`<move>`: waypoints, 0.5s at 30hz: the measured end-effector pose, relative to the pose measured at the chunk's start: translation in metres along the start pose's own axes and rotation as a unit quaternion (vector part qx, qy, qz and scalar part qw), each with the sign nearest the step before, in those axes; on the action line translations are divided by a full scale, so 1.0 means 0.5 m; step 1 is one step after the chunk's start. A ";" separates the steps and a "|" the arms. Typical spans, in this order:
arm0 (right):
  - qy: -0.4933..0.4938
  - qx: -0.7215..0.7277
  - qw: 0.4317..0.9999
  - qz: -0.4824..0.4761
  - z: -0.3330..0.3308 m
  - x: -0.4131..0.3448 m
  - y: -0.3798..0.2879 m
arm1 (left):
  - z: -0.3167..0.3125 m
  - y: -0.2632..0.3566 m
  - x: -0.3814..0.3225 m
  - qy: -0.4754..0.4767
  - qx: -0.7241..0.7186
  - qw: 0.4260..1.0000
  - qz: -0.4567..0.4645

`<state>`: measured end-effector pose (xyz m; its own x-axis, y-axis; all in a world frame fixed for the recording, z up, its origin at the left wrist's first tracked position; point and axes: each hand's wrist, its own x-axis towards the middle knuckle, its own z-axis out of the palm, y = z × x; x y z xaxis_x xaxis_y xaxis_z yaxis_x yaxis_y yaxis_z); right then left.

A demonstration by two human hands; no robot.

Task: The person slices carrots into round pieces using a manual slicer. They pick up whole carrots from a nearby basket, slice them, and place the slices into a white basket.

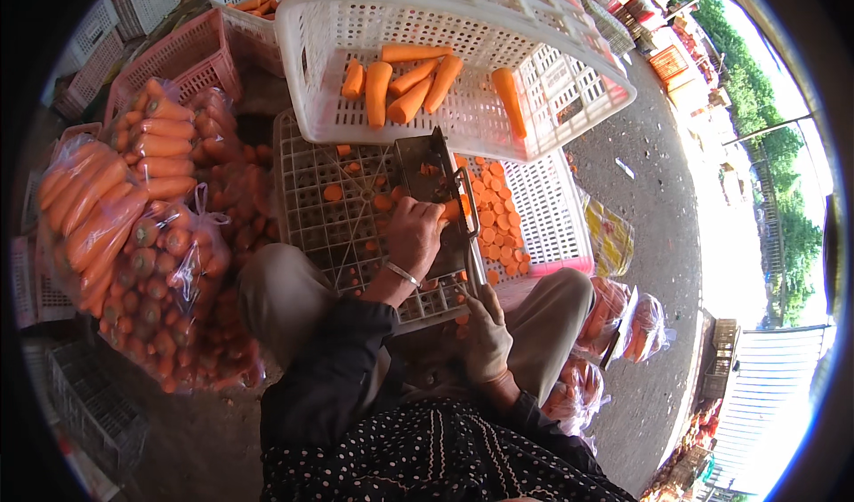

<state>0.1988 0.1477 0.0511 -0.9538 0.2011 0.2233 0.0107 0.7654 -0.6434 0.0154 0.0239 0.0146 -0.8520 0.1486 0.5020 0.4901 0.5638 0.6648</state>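
Note:
My left hand (413,232) is closed on a short carrot piece (454,209), pressed sideways against a metal cutter (427,168) with a hinged or framed blade. My right hand (488,342) wears a light glove and grips the long handle (475,268) of that cutter, nearer my body. The cutter rests on an upturned plastic crate (320,208) between my knees. Round carrot slices (494,215) lie in a white crate (547,202) to the right of the cutter. Several peeled carrots (377,92) lie in a tilted white crate (467,8) just beyond.
Clear bags of carrots (167,255) are heaped at the left beside a pink crate (170,55). At the right, a knife (620,328) lies across smaller bagged carrots (600,315), near a yellow patterned bag (607,235). More crates stand at the back left.

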 end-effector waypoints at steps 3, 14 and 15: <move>0.008 -0.012 1.000 -0.004 0.001 -0.002 -0.012 | -0.019 -0.005 -0.014 0.009 -0.044 0.999 -0.010; 0.058 -0.027 0.993 -0.100 -0.113 0.081 -0.116 | -0.008 -0.038 -0.037 0.036 -0.076 0.995 -0.045; 0.062 -0.034 0.991 -0.112 -0.111 0.090 -0.133 | -0.008 -0.038 -0.035 0.044 -0.077 0.995 -0.039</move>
<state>0.1718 0.1399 0.1446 -0.8901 0.0922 0.4464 -0.1725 0.8384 -0.5171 0.0220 0.0075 -0.0046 -0.8723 0.0343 0.4877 0.4515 0.4390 0.7768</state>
